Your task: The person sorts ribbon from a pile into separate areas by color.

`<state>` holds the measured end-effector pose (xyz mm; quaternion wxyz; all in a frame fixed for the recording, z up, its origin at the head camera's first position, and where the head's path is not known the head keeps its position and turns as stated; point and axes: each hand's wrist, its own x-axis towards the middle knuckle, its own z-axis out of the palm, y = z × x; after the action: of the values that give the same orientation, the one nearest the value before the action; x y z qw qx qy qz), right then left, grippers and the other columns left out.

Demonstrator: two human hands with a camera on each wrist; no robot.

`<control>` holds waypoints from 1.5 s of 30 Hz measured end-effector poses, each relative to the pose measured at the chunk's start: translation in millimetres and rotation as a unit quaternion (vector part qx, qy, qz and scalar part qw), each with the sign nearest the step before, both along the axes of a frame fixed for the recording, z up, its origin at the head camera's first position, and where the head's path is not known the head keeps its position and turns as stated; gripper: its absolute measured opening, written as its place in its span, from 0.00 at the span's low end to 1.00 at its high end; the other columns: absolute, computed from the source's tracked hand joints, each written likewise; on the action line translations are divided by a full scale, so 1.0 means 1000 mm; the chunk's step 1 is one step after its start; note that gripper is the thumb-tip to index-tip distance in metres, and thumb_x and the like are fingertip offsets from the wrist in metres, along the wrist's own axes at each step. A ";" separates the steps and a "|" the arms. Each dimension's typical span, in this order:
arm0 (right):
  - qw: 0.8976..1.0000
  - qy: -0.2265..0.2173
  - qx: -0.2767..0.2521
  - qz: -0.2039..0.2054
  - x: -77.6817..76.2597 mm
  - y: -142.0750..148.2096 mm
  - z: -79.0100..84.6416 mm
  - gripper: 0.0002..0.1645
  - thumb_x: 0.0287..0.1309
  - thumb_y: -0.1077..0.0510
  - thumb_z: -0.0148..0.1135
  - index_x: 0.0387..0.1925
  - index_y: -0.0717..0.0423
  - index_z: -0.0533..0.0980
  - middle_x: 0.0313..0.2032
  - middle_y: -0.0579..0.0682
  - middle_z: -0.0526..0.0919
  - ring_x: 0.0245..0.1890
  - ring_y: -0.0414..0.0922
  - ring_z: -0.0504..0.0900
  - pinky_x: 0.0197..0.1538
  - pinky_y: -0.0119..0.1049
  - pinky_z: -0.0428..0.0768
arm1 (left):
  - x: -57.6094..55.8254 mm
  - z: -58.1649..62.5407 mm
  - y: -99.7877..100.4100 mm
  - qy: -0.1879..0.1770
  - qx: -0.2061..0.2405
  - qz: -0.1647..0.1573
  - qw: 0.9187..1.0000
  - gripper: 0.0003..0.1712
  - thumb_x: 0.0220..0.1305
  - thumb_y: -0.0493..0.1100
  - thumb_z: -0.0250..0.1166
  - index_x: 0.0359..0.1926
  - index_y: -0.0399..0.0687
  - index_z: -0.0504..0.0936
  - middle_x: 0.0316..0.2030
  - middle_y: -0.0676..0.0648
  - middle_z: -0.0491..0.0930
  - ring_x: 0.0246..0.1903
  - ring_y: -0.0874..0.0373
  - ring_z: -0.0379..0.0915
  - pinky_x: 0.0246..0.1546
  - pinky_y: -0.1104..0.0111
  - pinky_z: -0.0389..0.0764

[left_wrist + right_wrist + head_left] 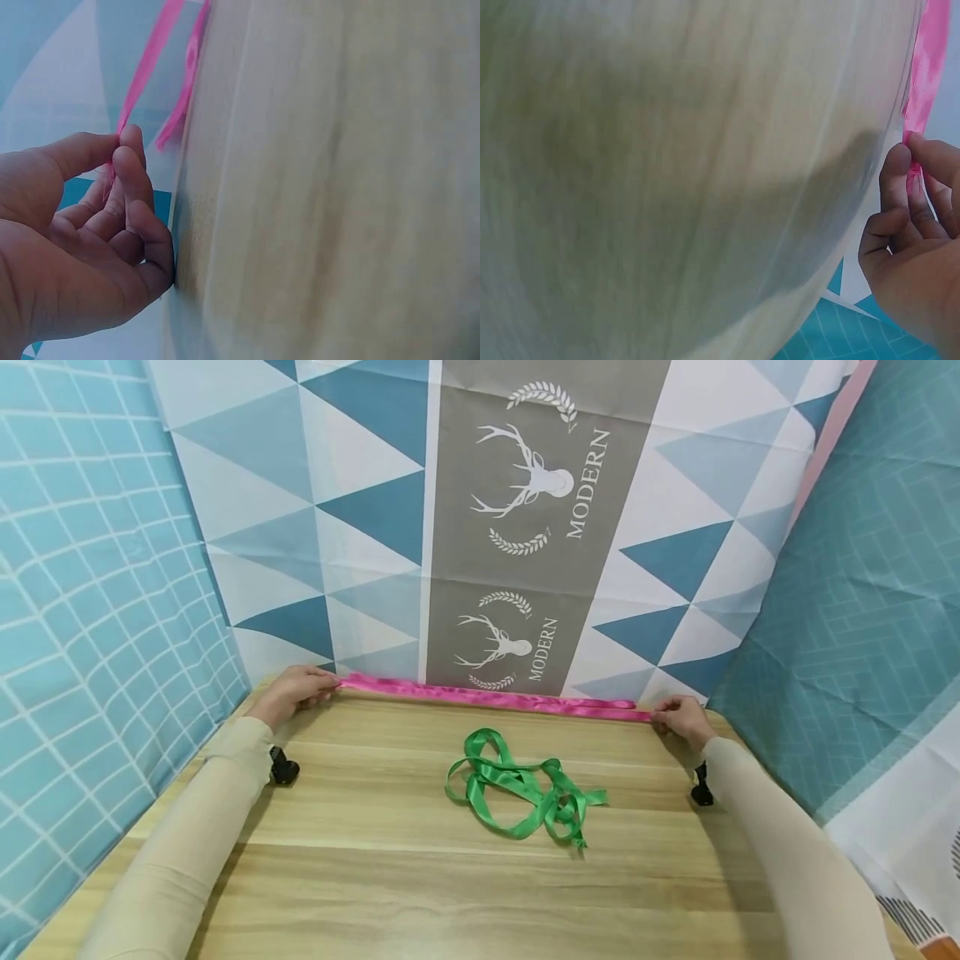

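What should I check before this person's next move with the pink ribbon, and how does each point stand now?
1. Left hand pinches the pink ribbon: ok.
2. Right hand pinches the ribbon on the other side: ok.
3. Pink ribbon drawn out lengthwise between the hands: ok.
4. Every pink strand held on the left: not ok; the left wrist view shows a loose pink strand outside the pinch.
5. Green ribbon laid out straight: not ok; it lies in loose loops on the table.
6. Pink ribbon free of twists along its whole length: cannot tell.
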<state>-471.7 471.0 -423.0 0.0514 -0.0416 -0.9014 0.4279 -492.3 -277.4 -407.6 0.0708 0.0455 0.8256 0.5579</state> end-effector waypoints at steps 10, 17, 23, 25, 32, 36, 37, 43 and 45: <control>0.999 0.006 0.032 -0.002 -0.003 -0.002 0.002 0.11 0.71 0.60 0.63 0.42 0.68 0.77 0.34 0.58 0.80 0.31 0.49 0.77 0.35 0.39 0.77 | -0.007 0.006 0.002 -0.017 -0.033 0.012 0.999 0.20 0.77 0.44 0.59 0.51 0.27 0.81 0.25 0.49 0.81 0.19 0.64 0.69 0.23 0.70 0.71; 0.999 0.003 0.034 -0.007 0.006 0.000 0.004 0.18 0.75 0.55 0.57 0.49 0.69 0.77 0.42 0.62 0.79 0.40 0.54 0.77 0.42 0.43 0.76 | -0.005 0.003 0.001 -0.045 -0.034 0.010 0.998 0.28 0.80 0.45 0.54 0.67 0.24 0.69 0.35 0.47 0.85 0.26 0.65 0.78 0.27 0.71 0.76; 0.996 0.025 0.088 0.012 0.024 -0.003 0.023 0.28 0.77 0.47 0.53 0.55 0.71 0.74 0.51 0.68 0.76 0.47 0.59 0.75 0.46 0.49 0.75 | 0.001 0.014 -0.004 -0.011 -0.069 0.003 0.998 0.32 0.79 0.46 0.53 0.70 0.23 0.60 0.53 0.30 0.78 0.35 0.57 0.80 0.35 0.66 0.79; 0.995 0.018 0.092 0.025 0.030 -0.005 0.030 0.31 0.77 0.44 0.52 0.59 0.71 0.72 0.54 0.70 0.74 0.48 0.62 0.76 0.49 0.53 0.75 | 0.004 0.021 -0.005 0.007 -0.095 0.000 0.995 0.33 0.80 0.47 0.53 0.71 0.23 0.60 0.61 0.26 0.71 0.45 0.48 0.80 0.43 0.59 0.80; 0.996 0.010 0.077 0.053 0.052 -0.012 0.054 0.44 0.73 0.32 0.51 0.66 0.68 0.68 0.57 0.68 0.73 0.47 0.63 0.79 0.55 0.60 0.73 | 0.028 0.050 0.010 0.066 -0.143 -0.023 0.987 0.40 0.79 0.59 0.50 0.72 0.28 0.61 0.71 0.25 0.56 0.63 0.30 0.65 0.64 0.39 0.62; 0.996 0.025 0.054 0.071 0.066 -0.018 0.064 0.41 0.73 0.32 0.51 0.63 0.64 0.71 0.56 0.64 0.75 0.47 0.62 0.78 0.50 0.54 0.73 | 0.049 0.062 0.031 0.099 -0.146 -0.041 0.983 0.36 0.79 0.59 0.52 0.71 0.34 0.65 0.67 0.28 0.63 0.60 0.33 0.69 0.61 0.40 0.65; 0.996 0.030 0.047 0.075 0.069 -0.020 0.065 0.40 0.72 0.31 0.51 0.62 0.62 0.72 0.56 0.63 0.76 0.47 0.62 0.79 0.49 0.51 0.73 | 0.056 0.065 0.037 0.104 -0.145 -0.047 0.983 0.35 0.79 0.59 0.52 0.70 0.35 0.66 0.66 0.30 0.65 0.60 0.34 0.69 0.61 0.40 0.67; 0.991 0.050 0.018 0.119 0.092 -0.038 0.070 0.32 0.73 0.34 0.54 0.57 0.57 0.77 0.50 0.59 0.82 0.43 0.59 0.83 0.43 0.43 0.76 | 0.107 0.079 0.067 0.131 -0.159 -0.108 0.972 0.26 0.79 0.53 0.55 0.65 0.39 0.72 0.56 0.37 0.76 0.52 0.44 0.76 0.51 0.49 0.75; 0.988 0.056 0.028 0.138 0.101 -0.047 0.073 0.28 0.74 0.37 0.55 0.55 0.56 0.79 0.46 0.57 0.84 0.41 0.58 0.83 0.42 0.43 0.77 | 0.120 0.082 0.077 0.144 -0.167 -0.129 0.967 0.24 0.78 0.53 0.57 0.63 0.41 0.74 0.53 0.40 0.78 0.49 0.46 0.77 0.48 0.51 0.77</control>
<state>-371.1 423.9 -350.5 0.0431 0.1090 -0.9059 0.4068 -371.8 -200.2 -325.8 0.0287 0.2189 0.8960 0.3854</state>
